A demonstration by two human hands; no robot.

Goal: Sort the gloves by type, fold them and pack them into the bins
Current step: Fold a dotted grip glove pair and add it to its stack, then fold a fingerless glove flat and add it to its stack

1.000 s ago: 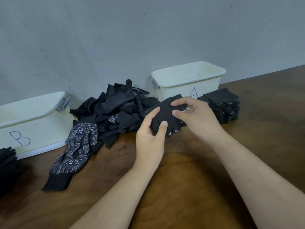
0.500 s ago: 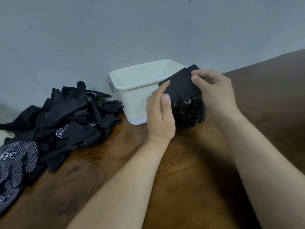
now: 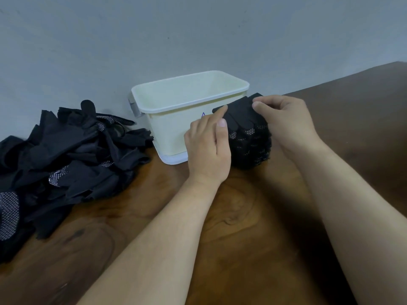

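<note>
— Grip status?
— Left hand and right hand both pinch the folded glove; grip narrow.
— Location?
— Atop the glove stack, just beside the bin, on the tabletop.

The wooden worktop bears a cream bin. A glove heap lies left of it, seemingly a folded stack right.

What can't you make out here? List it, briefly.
Head view:
- Bin label: the left hand covers all but a blue tip.
- Bin floor: hidden behind its near wall.
- Pile: cut off by the left edge.
- Stack under the glove: partly hidden by the left hand and right hand; count unclear.
</note>
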